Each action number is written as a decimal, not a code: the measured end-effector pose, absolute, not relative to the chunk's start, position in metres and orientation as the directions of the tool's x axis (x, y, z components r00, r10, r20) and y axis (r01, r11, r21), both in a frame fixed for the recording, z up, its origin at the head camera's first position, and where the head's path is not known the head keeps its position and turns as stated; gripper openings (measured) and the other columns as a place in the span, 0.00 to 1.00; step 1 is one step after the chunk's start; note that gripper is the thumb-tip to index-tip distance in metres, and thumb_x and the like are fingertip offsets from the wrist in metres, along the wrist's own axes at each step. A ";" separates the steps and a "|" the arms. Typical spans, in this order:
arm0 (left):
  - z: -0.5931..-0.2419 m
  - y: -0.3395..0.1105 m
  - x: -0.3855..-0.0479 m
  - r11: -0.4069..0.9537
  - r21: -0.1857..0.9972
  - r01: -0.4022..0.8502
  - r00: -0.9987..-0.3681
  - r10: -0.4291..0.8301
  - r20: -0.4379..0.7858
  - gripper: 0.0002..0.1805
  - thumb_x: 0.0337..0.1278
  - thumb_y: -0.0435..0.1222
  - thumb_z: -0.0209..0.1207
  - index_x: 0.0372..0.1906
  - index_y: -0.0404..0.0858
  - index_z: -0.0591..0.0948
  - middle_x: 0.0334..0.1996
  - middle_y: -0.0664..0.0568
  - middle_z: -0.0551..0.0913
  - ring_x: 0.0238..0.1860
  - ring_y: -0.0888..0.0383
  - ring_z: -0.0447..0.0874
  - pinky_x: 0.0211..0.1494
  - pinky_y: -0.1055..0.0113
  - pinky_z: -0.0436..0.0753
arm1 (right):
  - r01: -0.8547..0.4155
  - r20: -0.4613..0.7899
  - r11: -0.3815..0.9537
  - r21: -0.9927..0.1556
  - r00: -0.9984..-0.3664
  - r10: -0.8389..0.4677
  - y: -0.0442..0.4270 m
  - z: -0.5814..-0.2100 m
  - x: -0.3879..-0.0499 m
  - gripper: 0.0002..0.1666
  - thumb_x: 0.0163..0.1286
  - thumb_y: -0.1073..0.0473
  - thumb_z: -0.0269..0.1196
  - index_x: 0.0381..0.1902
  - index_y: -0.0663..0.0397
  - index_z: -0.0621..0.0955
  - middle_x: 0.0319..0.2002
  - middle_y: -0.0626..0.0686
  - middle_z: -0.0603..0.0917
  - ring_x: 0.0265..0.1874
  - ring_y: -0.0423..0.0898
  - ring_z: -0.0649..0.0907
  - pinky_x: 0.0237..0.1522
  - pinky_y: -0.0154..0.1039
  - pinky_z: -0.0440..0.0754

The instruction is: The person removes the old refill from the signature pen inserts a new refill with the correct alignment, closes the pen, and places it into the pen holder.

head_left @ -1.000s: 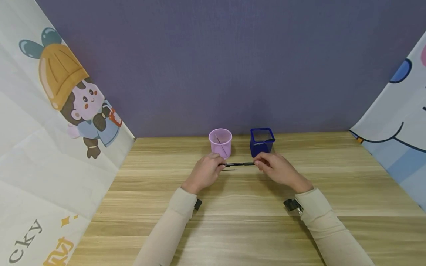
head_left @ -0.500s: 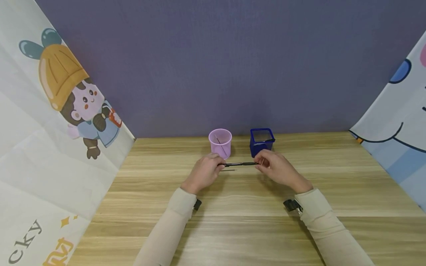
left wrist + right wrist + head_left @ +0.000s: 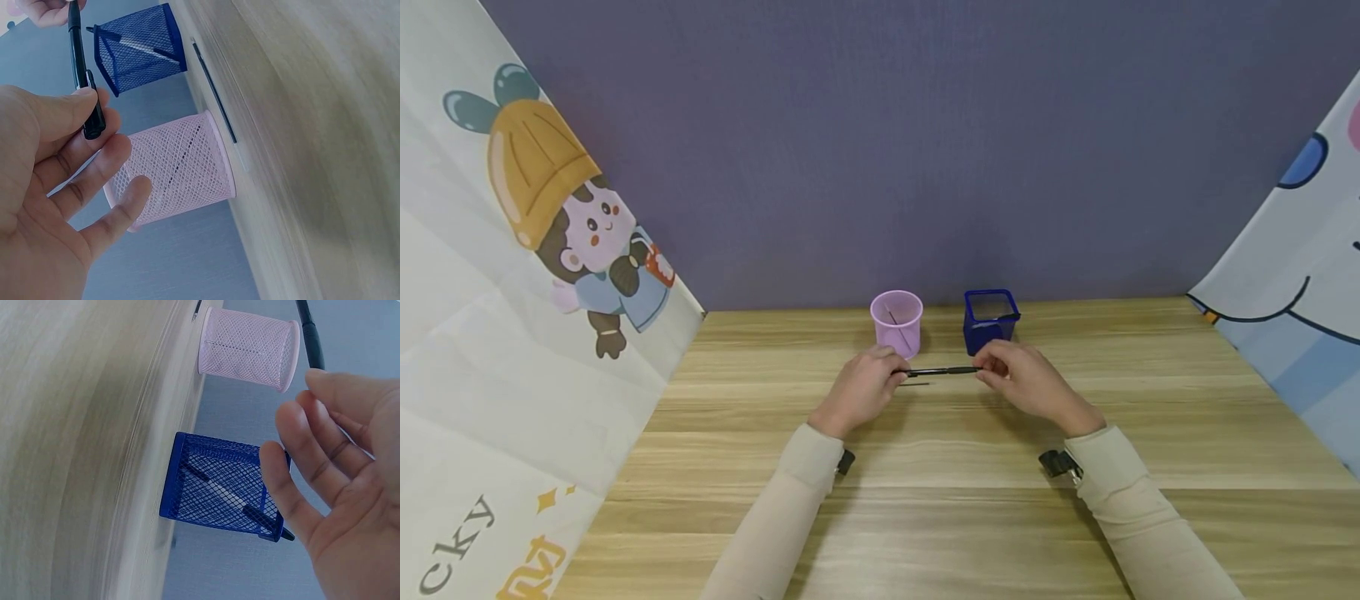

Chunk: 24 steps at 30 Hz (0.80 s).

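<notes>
My left hand (image 3: 861, 387) pinches the clip end of a black pen (image 3: 938, 371), held level above the table. At the pen's other end, the thumb and fingertips of my right hand (image 3: 1030, 382) pinch the tip. A thin dark pen refill (image 3: 215, 94) lies on the table beneath, with a clear end. Behind the left hand stands a pink mesh pen cup (image 3: 181, 172), and a thin dark stick shows inside it. Near the right hand is a square blue mesh pen holder (image 3: 219, 447) with another pen (image 3: 228, 497) leaning in it.
The wood-grain table (image 3: 925, 517) runs back to a dark purple-grey wall (image 3: 880, 150). White printed sheets with cartoon figures flank it, one on the left (image 3: 467, 333) and one on the right (image 3: 1277, 242).
My right hand's fingers shift slightly around the pen's tip, lifting a little and then settling lower. The left hand and both pen holders stay in place.
</notes>
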State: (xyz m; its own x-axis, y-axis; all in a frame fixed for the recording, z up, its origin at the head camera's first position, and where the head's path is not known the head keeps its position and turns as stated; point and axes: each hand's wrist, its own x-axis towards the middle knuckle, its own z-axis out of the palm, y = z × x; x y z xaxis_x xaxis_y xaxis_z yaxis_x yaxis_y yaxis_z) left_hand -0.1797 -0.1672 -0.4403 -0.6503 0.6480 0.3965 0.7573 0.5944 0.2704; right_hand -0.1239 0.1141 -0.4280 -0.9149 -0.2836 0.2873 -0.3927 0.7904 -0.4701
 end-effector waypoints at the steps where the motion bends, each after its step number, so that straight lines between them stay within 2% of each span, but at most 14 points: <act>1: -0.440 -0.167 -0.180 0.594 0.269 0.758 -0.649 0.648 0.398 0.05 0.66 0.35 0.65 0.43 0.42 0.88 0.39 0.55 0.86 0.44 0.56 0.85 0.51 0.60 0.85 | -0.392 0.286 0.791 -0.470 -0.915 -0.283 0.114 -0.428 -0.124 0.05 0.70 0.61 0.68 0.43 0.51 0.84 0.32 0.43 0.83 0.29 0.37 0.78 0.32 0.34 0.78; 24: -0.439 -0.167 -0.179 0.593 0.261 0.762 -0.644 0.651 0.400 0.05 0.66 0.34 0.65 0.43 0.41 0.88 0.38 0.55 0.86 0.44 0.56 0.84 0.50 0.60 0.85 | -0.385 0.268 0.790 -0.477 -0.920 -0.286 0.116 -0.429 -0.124 0.06 0.74 0.58 0.65 0.45 0.51 0.86 0.31 0.43 0.83 0.28 0.37 0.77 0.31 0.33 0.77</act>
